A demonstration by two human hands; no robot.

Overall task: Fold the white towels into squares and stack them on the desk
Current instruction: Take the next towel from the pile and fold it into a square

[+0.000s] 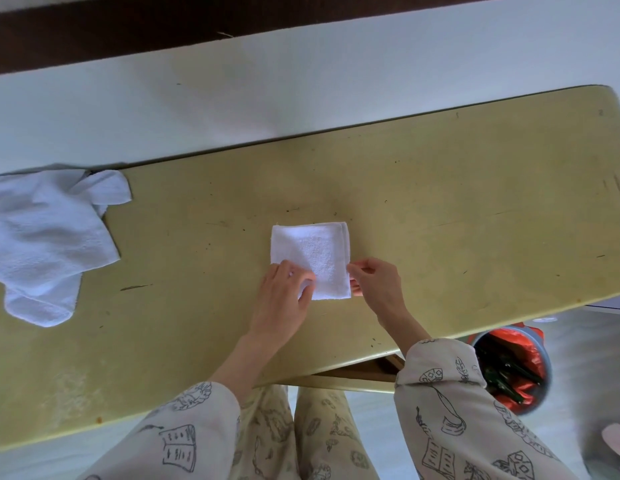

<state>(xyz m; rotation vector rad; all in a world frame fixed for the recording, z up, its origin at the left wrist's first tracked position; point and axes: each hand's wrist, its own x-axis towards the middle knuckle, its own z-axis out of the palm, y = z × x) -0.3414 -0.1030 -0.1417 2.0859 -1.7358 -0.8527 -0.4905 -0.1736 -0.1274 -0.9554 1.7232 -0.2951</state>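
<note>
Folded towel (pixel 310 259): square, mid-desk (pixel 440 188); left hand (pixel 284 292) flat on near-left corner, right hand (pixel 374 282) pinching right edge; 1 loose towel (pixel 45 244) far left, nearer left hand

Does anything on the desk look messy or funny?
Yes. A crumpled white towel lies unfolded at the desk's left end, spilling over the edge. The folded towel under the hands is neat, though its layers peek out along the right side.

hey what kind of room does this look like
Probably a home room: a scuffed yellowish desk against a plain white wall, a small waste bin on the floor, and pyjama-like printed sleeves.
</note>
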